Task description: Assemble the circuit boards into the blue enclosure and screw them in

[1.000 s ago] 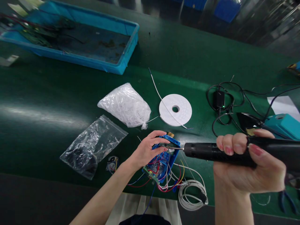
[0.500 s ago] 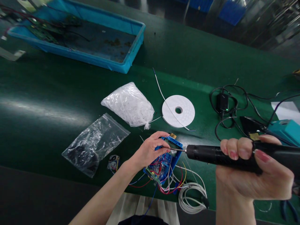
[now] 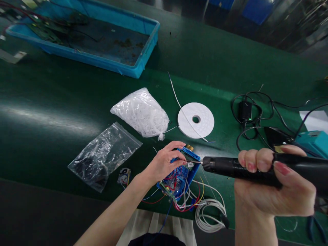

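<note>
My left hand point(image 3: 164, 162) grips a small blue plastic housing point(image 3: 182, 177) with a green circuit board and red, yellow, white and blue wires spilling out of it, resting on the green table. My right hand point(image 3: 271, 186) is wrapped around a black electric screwdriver point(image 3: 246, 167), held level. Its thin bit points left and touches the top of the housing beside my left fingertips. A brass fitting point(image 3: 189, 147) sticks out of the housing's far end.
A white tape reel point(image 3: 196, 120), a bag of white parts point(image 3: 140, 114) and a clear zip bag point(image 3: 102, 155) lie beyond the housing. A blue tray point(image 3: 143, 66) stands far left. Black cables with an adapter point(image 3: 244, 111), a teal box point(image 3: 314, 143) and coiled white cable point(image 3: 210, 213) lie right.
The screwdriver bit has stayed at the housing, and both hands hold their grip. The view has drifted slightly.
</note>
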Demonstrator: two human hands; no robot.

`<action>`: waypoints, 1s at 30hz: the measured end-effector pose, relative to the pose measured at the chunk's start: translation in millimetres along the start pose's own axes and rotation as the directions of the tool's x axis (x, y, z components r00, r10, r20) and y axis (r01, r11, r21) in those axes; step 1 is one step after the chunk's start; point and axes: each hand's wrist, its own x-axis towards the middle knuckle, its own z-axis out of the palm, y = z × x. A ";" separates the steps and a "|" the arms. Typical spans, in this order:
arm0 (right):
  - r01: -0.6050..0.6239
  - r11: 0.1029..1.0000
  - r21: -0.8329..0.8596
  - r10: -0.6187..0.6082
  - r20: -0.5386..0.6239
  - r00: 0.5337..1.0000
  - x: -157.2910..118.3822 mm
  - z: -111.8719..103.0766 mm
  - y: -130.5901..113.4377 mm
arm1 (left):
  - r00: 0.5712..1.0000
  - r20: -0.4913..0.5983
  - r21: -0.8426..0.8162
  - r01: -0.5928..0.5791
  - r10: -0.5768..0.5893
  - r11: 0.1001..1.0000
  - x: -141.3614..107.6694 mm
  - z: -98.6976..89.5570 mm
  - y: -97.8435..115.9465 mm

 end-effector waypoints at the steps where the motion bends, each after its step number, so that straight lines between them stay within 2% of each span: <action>1: 0.004 1.000 -0.002 -0.004 0.003 1.000 0.2 0.1 0.3 | 1.000 -0.005 -0.013 0.017 -0.018 1.000 0.1 -0.6 -0.1; 5: 0.018 0.999 -0.032 -0.018 0.000 1.000 1.2 0.4 1.0 | 0.980 -0.010 -0.083 0.198 -0.199 0.977 -2.0 -4.4 -1.7; 7: 0.041 0.998 -0.055 -0.041 0.001 0.999 1.2 1.0 1.8 | 0.958 0.027 -0.065 0.286 -0.285 0.956 -5.0 -5.6 -3.7; 10: 0.082 0.992 -0.099 -0.081 0.018 0.997 -0.1 2.6 4.0 | 0.933 0.076 -0.011 0.353 -0.351 0.936 -9.9 -5.4 -7.6; 15: 0.088 0.990 -0.112 -0.083 0.051 0.995 -3.6 7.9 8.5 | 0.916 0.076 0.014 0.395 -0.395 0.919 -12.1 -3.6 -12.8; 21: 0.062 0.992 -0.112 -0.061 0.012 0.998 -3.5 14.1 13.1 | 0.913 0.085 -0.010 0.402 -0.400 0.916 -11.4 -3.7 -13.0; 30: 0.072 0.993 -0.095 -0.073 -0.010 0.997 0.3 0.1 16.7 | 0.924 0.039 -0.110 0.381 -0.380 0.918 -15.2 -3.5 -5.6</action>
